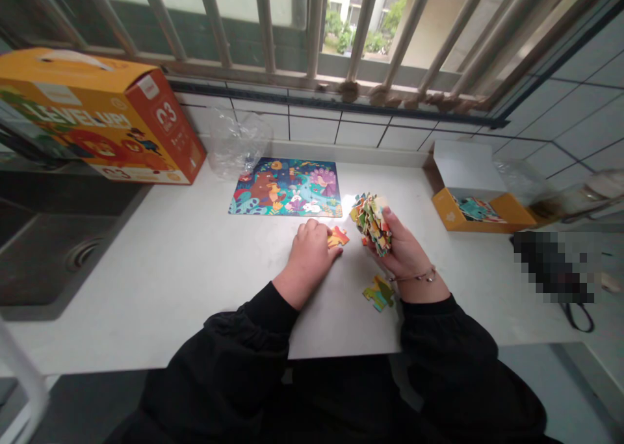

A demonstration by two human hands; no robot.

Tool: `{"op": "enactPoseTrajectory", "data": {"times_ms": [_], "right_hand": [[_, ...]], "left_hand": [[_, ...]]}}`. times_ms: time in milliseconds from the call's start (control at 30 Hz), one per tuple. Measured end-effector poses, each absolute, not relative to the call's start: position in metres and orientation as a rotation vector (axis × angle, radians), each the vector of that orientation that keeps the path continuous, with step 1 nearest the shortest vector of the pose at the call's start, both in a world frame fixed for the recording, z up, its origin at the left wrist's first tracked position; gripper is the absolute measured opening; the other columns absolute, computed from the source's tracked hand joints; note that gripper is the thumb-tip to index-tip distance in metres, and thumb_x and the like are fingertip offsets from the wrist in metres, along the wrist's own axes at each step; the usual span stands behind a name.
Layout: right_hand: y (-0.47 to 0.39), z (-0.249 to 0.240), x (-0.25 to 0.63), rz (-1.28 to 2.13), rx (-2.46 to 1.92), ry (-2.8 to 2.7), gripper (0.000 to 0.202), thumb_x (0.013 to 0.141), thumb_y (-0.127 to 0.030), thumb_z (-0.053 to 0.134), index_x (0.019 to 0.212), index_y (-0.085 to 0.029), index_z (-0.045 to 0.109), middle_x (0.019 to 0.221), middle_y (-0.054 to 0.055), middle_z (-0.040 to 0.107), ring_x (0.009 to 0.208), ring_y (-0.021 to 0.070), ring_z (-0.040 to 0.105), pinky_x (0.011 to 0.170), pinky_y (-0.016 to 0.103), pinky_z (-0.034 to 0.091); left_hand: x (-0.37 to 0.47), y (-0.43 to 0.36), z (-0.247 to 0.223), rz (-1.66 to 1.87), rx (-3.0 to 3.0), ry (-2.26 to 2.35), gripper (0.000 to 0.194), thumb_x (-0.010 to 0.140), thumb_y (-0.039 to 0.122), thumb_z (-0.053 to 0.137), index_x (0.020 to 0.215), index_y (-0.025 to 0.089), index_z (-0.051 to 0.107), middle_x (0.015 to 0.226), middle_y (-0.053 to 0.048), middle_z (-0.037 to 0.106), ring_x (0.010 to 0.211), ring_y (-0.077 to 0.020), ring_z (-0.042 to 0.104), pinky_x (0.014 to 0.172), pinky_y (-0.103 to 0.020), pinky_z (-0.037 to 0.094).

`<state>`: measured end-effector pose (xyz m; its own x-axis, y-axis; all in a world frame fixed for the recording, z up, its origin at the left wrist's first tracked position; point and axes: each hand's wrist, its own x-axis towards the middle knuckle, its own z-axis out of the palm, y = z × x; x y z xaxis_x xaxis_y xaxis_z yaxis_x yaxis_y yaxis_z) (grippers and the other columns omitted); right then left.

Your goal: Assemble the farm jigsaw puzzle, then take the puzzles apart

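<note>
My left hand (313,255) rests at the middle of the white counter, its fingers closed on an orange and yellow puzzle piece (338,237) that lies at the fingertips. A thick bunch of colourful puzzle pieces (374,226) is gripped in my right hand (405,255), raised above the counter with the thumb on top. Below that bunch, near my right wrist, a green and yellow puzzle piece (379,293) lies on the counter. Behind my left hand sits a finished-looking picture sheet (292,189) with animals on a dark blue ground.
An orange box (97,119) stands at the back left, beside crumpled clear plastic (238,142) and a sink (43,236). An open small box (487,210) with pieces inside is at the right. Further right lies a blurred dark object (553,265) with a strap.
</note>
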<state>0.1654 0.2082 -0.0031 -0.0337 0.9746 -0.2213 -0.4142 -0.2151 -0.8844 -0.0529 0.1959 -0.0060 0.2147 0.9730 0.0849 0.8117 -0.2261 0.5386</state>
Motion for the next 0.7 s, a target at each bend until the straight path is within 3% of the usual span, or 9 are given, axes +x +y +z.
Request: {"op": "enactPoseTrajectory", "data": {"times_ms": [133,267,367,467,700], "right_hand": [[0.203,0.002,0.155,1.591,-1.003,-0.872,0.047,0.088,-0.066,0.092,0.106,-0.025,0.08,0.093,0.004,0.085,0.088,0.0253,0.082,0.073,0.035,0.07],[0.201,0.007,0.147,1.591,-0.975,-0.899,0.051,0.088,-0.068,0.091,0.114,-0.026,0.081,0.106,0.007,0.088,0.109,0.0322,0.083,0.089,0.042,0.072],[0.202,0.009,0.144,1.539,-0.975,-0.884,0.052,0.087,-0.066,0.093,0.118,-0.026,0.079,0.113,0.008,0.088,0.119,0.035,0.081,0.096,0.047,0.071],[0.204,0.01,0.144,1.469,-0.979,-0.873,0.053,0.085,-0.066,0.094,0.116,-0.027,0.078,0.112,0.007,0.087,0.118,0.034,0.082,0.097,0.047,0.07],[0.206,0.009,0.144,1.425,-0.955,-0.881,0.053,0.085,-0.065,0.095,0.116,-0.027,0.076,0.114,0.006,0.086,0.106,0.0285,0.083,0.093,0.042,0.07]], "left_hand": [[-0.056,0.198,-0.008,0.684,2.044,1.597,0.033,0.087,0.021,0.092,0.111,0.02,0.07,0.117,-0.011,0.075,0.116,-0.0319,0.068,0.105,-0.047,0.055],[-0.052,0.202,-0.015,0.884,1.708,1.414,0.013,0.093,0.013,0.077,0.102,0.021,0.073,0.099,-0.008,0.08,0.095,-0.0264,0.074,0.092,-0.042,0.06],[-0.045,0.206,-0.022,0.998,1.309,1.201,0.01,0.095,0.012,0.071,0.101,0.02,0.075,0.095,-0.008,0.082,0.087,-0.0228,0.077,0.082,-0.037,0.062],[-0.04,0.207,-0.023,1.07,1.09,1.123,0.014,0.093,0.009,0.069,0.101,0.017,0.076,0.092,-0.008,0.082,0.081,-0.0196,0.077,0.077,-0.032,0.062],[-0.037,0.203,-0.013,1.163,1.055,1.008,0.011,0.095,0.018,0.076,0.106,0.017,0.073,0.098,-0.007,0.083,0.086,-0.0193,0.079,0.09,-0.038,0.065]]}}
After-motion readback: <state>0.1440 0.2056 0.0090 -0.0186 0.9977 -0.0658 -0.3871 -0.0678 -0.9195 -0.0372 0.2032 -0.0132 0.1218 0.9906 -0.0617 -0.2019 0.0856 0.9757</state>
